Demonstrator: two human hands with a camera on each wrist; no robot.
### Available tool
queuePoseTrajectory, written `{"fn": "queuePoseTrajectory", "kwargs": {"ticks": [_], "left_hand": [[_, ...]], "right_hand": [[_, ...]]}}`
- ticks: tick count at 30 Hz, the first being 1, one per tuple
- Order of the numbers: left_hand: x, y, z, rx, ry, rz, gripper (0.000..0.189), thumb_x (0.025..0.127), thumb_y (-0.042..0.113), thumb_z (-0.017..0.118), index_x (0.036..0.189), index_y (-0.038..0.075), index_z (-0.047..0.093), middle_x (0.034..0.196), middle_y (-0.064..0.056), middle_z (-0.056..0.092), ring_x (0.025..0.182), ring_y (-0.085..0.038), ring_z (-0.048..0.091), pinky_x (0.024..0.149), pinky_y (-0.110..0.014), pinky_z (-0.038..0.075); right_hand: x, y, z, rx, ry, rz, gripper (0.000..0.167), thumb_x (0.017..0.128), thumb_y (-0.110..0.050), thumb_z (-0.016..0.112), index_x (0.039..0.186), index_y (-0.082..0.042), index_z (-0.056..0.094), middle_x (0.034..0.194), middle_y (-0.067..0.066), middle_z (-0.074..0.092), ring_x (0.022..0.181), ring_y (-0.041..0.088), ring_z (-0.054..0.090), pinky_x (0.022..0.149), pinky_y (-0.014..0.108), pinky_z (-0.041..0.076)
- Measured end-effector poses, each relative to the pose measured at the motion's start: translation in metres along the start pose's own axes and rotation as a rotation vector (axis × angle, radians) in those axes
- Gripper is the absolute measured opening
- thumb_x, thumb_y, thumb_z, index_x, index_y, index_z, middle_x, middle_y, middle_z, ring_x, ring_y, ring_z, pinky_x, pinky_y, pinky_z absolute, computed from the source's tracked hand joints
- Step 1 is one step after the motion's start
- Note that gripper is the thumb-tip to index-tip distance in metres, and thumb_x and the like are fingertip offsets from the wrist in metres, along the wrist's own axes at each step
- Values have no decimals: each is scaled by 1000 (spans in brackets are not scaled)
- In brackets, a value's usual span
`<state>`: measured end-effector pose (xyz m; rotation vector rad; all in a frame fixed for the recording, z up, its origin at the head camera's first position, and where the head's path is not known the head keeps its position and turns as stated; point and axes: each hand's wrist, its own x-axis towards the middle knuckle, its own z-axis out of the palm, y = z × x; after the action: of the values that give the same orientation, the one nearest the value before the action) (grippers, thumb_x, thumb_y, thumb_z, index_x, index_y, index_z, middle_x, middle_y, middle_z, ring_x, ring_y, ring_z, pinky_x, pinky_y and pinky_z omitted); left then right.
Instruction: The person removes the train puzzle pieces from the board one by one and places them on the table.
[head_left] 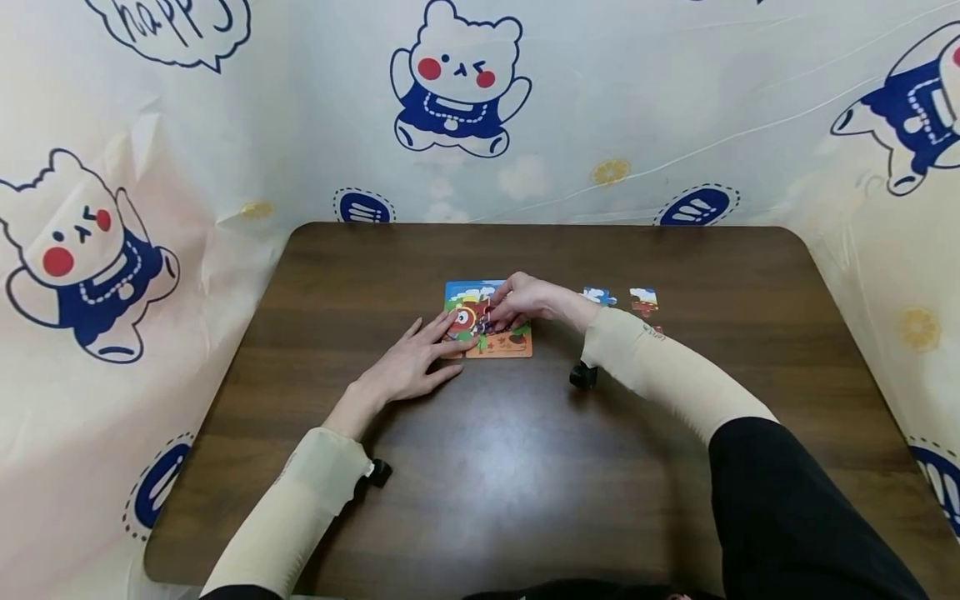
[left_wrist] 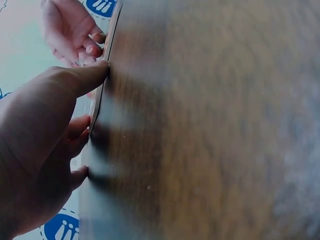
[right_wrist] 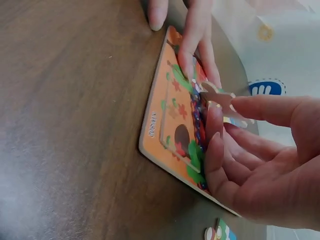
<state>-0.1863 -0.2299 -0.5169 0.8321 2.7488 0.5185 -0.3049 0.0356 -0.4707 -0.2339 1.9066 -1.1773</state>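
A colourful jigsaw puzzle board (head_left: 517, 348) lies flat on the table, with an orange lower part and blue sky along its far edge. My left hand (head_left: 408, 367) rests on its left side, fingers spread and fairly straight. Between the thumb and fingers of my right hand (right_wrist: 265, 160) is a puzzle piece (right_wrist: 217, 97), tilted up over the board with its plain brown back showing in the right wrist view. The right fingertips are right at the picture, close to the left fingers. In the head view the right hand hides most of that piece.
Right of the board lie loose puzzle pieces, among them a blue-and-white one (head_left: 600, 296) and a red-and-white one (head_left: 643, 302). The brown wooden table (head_left: 480, 492) has rounded far corners and stands against a printed curtain (head_left: 315, 108).
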Motion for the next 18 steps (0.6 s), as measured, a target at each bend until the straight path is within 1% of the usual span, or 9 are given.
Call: {"fn": "queuePoseTrajectory", "kwargs": {"ticks": [2, 7, 14, 18], "left_hand": [[1, 0, -1, 2, 5, 2, 55, 111, 46, 64, 164, 39, 52, 186, -11, 19, 174, -33, 15, 137, -72, 13], [1, 1, -3, 4, 1, -7, 55, 111, 47, 64, 164, 39, 52, 186, -11, 18, 175, -32, 14, 137, -72, 13], [3, -1, -1, 9, 0, -4, 55, 112, 48, 62, 165, 41, 50, 185, -12, 20, 175, -31, 14, 137, -71, 14], [2, -1, 1, 4, -9, -14, 56, 111, 48, 62, 165, 41, 50, 185, -11, 20, 175, -30, 13, 137, -71, 13]], "right_hand": [[0, -2, -2, -17, 7, 0, 46, 107, -8, 68, 151, 5, 61, 90, 5, 80, 78, 13, 77, 73, 28, 62], [1, -2, -8, -4, -31, 22, 46, 111, -11, 61, 155, 2, 59, 94, 4, 81, 82, 12, 76, 74, 26, 60], [4, 4, -15, 53, -41, 30, 44, 110, -10, 65, 153, -1, 63, 96, 6, 83, 78, 12, 79, 71, 24, 62], [5, 8, -15, 60, -48, 17, 44, 108, -10, 69, 152, -2, 64, 103, 10, 83, 76, 13, 79, 70, 24, 63]]}}
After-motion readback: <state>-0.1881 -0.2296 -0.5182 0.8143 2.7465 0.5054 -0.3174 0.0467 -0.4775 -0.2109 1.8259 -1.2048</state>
